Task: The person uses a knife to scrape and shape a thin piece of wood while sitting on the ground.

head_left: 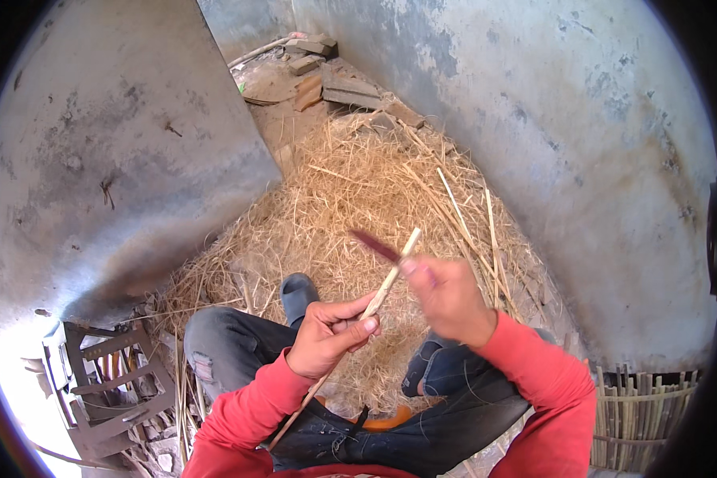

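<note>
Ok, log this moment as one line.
left hand: grips bamboo strip | right hand: holds dark-red blade at strip's top, blurred | seated over straw pile

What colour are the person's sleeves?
Red, on both sleeves, clearest in the head view.

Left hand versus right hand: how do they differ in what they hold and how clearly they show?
The left hand is sharp in the picture and grips a pale stick at its middle; the right hand is blurred and holds a dark reddish blade-like tool against the stick's upper end. The left hand sits lower and nearer the body; the right hand is higher. Both are bare, with red sleeves.
</note>
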The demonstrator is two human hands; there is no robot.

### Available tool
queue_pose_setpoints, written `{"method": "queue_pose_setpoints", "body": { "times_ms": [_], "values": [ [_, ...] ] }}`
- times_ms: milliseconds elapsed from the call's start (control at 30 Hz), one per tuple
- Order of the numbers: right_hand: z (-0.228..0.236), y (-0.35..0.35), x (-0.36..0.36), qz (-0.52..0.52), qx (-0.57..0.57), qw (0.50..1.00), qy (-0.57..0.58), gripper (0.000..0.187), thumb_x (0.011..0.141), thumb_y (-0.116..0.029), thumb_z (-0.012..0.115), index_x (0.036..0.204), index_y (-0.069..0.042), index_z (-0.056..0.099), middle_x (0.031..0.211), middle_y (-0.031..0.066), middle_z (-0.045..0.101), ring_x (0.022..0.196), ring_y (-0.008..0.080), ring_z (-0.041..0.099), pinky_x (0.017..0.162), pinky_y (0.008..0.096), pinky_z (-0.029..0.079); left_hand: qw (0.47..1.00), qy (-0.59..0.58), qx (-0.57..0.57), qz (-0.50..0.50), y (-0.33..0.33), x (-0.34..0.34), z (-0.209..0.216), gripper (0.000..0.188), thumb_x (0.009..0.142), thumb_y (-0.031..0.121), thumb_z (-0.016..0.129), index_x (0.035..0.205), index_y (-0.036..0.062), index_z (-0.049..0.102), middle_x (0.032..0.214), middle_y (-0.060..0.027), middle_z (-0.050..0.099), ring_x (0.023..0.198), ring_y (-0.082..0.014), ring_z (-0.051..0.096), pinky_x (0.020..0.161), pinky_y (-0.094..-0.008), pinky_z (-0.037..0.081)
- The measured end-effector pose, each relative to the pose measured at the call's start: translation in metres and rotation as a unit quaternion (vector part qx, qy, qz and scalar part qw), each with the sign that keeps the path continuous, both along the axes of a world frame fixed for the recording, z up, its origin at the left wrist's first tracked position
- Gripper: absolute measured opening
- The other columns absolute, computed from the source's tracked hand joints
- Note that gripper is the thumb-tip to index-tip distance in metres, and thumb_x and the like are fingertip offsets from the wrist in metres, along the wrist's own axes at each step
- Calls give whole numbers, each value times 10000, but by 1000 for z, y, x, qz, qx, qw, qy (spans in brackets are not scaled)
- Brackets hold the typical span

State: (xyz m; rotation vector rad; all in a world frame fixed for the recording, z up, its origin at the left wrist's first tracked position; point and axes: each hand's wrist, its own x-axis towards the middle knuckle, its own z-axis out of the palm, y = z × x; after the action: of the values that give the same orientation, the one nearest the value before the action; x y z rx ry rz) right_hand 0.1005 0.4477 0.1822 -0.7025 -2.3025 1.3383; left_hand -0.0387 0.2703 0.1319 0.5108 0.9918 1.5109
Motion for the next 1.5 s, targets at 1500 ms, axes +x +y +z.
{"method": "queue_pose_setpoints", "body": {
  "times_ms": [1500],
  "values": [
    [11,23,9,-28,198,974,103,381,952,-18,652,1331,-57,660,792,136,665,648,184,614,605,307,484,1000,1,-13,-2,3,5,1,384,1006,60,625,1381,-15,590,879,-84,682,618,-60,474,543,-207,380]
  ]
}}
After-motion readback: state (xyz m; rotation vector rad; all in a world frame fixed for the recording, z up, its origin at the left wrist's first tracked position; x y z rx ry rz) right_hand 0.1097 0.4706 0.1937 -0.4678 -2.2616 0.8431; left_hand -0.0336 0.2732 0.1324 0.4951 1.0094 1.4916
